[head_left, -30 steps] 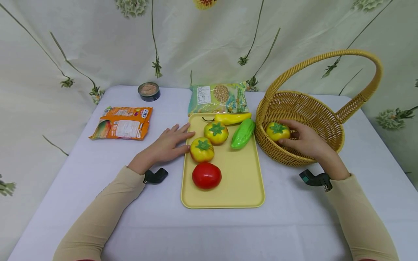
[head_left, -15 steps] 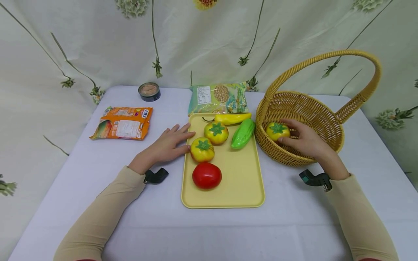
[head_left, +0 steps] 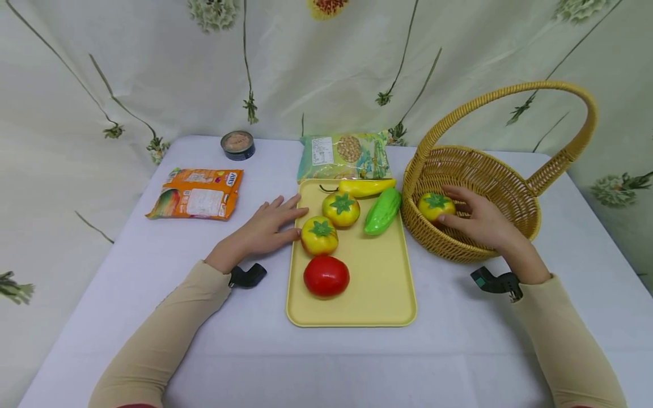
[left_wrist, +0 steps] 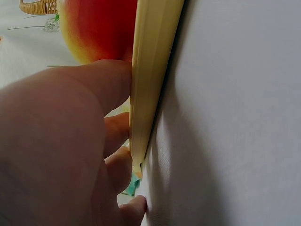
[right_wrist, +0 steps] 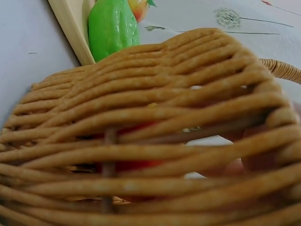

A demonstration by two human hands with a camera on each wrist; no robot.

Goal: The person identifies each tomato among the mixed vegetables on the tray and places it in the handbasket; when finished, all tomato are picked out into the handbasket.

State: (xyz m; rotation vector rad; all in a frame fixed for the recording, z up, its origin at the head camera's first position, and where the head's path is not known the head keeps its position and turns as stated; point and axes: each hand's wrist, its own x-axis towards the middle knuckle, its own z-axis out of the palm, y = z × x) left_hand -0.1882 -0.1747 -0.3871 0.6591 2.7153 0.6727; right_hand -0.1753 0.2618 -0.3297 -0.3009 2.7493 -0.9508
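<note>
Starting at the left, there's the orange packet [head_left: 196, 194], and just right of it the left hand [head_left: 267, 226], fingers spread and gripping nothing, thumb against the left rim of the pale yellow tray [head_left: 377, 283]. That tray looks stiff and light, likely to skid on the white cloth [head_left: 229, 351] if bumped; its two long rims seem the natural holds.

Along the tray's left side sit the glossy red tomato [head_left: 326, 276], nearest, and the yellow fruit [head_left: 319, 236] just beyond it. Over to the far right of the tray, the green vegetable [head_left: 382, 212].

Now the wicker basket [head_left: 433, 241], right beside the tray, and here's the action: the basket fruit [head_left: 432, 208] is inside, by the left wall, with the right hand [head_left: 482, 221] curled around its right side, thumb near, fingers far. The weave blocks the wrist view, so how firmly it's pinched I can't tell. It looks like a light, hard, hollow imitation, tough but slick; best taken around its widest part, below the leafy top.
</note>
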